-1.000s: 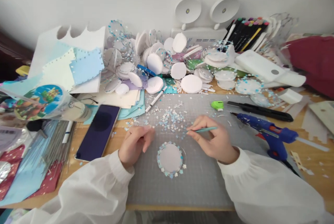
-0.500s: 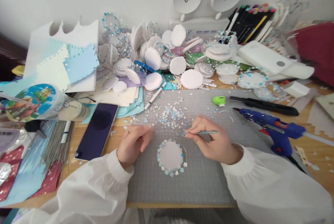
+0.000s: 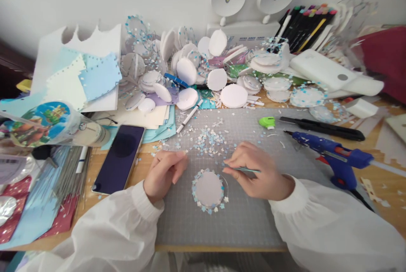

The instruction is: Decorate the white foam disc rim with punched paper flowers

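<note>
Left hand (image 3: 165, 172): loosely curled, holding nothing, knuckles resting on the grey cutting mat (image 3: 241, 221) near its left edge, just beside the disc.

Round white disc (image 3: 209, 189): flat on the mat between our hands, toward the near edge, its rim ringed with small blue and white paper flowers; the ring looks thinnest on the right.

Loose paper flowers (image 3: 211, 138): scattered heap on the mat beyond the disc, toward the far edge.

Right hand (image 3: 256, 172): pinched closed on slim tweezers (image 3: 245, 169), tips pointing left at the disc's upper right rim.

Handling, as we judge it: we should steady the disc with the left fingers, bring each flower in low, seat it against its neighbour, and release only once it sits.

Blue glue gun (image 3: 333, 157): on the mat's right edge, nozzle leftward, well clear of the hands.

Not determinable: whether the tweezer tips carry a flower, too small to tell; whether glue lies on the rim; our forearms, covered by white sleeves; the mat's near edge, partly hidden under them.
</note>
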Demonstrator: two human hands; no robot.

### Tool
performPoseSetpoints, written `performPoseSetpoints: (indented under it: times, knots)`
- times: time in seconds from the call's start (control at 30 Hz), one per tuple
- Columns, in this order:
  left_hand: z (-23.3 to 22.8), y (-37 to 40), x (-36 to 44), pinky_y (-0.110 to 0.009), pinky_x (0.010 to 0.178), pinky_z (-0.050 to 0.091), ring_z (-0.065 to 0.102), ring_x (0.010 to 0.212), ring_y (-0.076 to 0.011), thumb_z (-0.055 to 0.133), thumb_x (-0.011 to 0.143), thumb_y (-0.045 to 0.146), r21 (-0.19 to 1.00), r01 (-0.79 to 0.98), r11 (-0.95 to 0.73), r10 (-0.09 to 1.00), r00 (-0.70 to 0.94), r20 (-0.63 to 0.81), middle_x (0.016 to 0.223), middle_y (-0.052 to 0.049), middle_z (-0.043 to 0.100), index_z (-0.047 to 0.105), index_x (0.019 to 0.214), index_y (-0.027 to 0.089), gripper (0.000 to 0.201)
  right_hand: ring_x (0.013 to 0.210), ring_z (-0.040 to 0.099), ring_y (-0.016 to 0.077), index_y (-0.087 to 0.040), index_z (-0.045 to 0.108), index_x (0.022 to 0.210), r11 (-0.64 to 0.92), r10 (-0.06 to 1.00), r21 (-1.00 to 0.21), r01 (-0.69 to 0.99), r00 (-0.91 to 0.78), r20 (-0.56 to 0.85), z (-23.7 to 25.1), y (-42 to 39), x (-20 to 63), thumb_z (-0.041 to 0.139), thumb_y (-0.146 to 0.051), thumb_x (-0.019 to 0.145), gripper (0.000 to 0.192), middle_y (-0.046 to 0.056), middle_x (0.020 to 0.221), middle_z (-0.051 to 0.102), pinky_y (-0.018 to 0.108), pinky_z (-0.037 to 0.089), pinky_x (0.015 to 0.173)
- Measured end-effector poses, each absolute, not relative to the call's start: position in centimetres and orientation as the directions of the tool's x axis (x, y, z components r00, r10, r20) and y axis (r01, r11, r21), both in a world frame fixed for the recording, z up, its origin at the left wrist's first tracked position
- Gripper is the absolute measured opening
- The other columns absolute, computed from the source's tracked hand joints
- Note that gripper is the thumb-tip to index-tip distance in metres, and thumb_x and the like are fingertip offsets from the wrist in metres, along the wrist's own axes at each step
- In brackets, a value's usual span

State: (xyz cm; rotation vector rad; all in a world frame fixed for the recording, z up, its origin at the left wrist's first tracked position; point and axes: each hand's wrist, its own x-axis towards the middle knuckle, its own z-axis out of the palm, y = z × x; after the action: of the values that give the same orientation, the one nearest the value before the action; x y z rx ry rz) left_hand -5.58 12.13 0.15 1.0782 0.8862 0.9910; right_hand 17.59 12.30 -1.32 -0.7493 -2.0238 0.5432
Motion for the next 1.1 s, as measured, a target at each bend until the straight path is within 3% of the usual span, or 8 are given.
performPoseSetpoints:
  times: [0.2, 0.57, 0.9, 1.1]
  knots:
    - [0.06, 12.15, -5.61, -0.032, 0.052, 0.021, 0.028, 0.04, -0.0101, 0.049, 0.086, 0.036, 0.961, -0.221, 0.166, 0.943, 0.321, -0.089, 0.032, 0.001, 0.028, 0.038, 0.031, 0.018, 0.059, 0.062, 0.056, 0.016, -0.023, 0.056, 0.081, 0.698, 0.714, -0.639, 0.323, -0.389, 0.583, -1.22, 12.32, 17.37, 0.063, -0.008, 0.078, 0.017, 0.001, 0.069, 0.064, 0.033, 0.043, 0.06]
    - [0.03, 12.11, -5.61, -0.032, 0.052, 0.021, 0.028, 0.041, -0.0103, 0.049, 0.086, 0.036, 0.962, -0.219, 0.165, 0.944, 0.316, -0.09, 0.033, 0.001, 0.029, 0.039, 0.032, 0.018, 0.058, 0.059, 0.056, 0.0138, -0.022, 0.055, 0.079, 0.441, 0.898, -0.873, 0.21, -0.106, 0.428, -1.01, 12.16, 17.46, 0.063, -0.013, 0.08, 0.013, 0.0, 0.068, 0.054, 0.029, 0.045, 0.053]
    - [0.1, 12.17, -5.56, -0.032, 0.052, 0.021, 0.027, 0.04, -0.01, 0.049, 0.085, 0.038, 0.964, -0.2, 0.173, 0.943, 0.316, -0.104, 0.033, 0.002, 0.027, 0.036, 0.031, 0.018, 0.059, 0.065, 0.059, 0.0172, -0.022, 0.055, 0.084, 0.671, 0.738, -0.687, 0.28, -0.346, 0.58, -1.19, 12.22, 17.02, 0.063, -0.008, 0.077, 0.018, 0.002, 0.07, 0.063, 0.033, 0.048, 0.06]
    - [0.05, 12.15, -5.59, -0.032, 0.052, 0.021, 0.027, 0.04, -0.0097, 0.049, 0.086, 0.035, 0.96, -0.223, 0.172, 0.941, 0.324, -0.094, 0.033, 0.001, 0.028, 0.037, 0.032, 0.017, 0.059, 0.065, 0.059, 0.016, -0.023, 0.054, 0.082, 0.601, 0.799, -0.725, 0.338, -0.297, 0.523, -1.71, 12.14, 16.95, 0.063, -0.01, 0.079, 0.016, 0.002, 0.071, 0.062, 0.032, 0.048, 0.059]
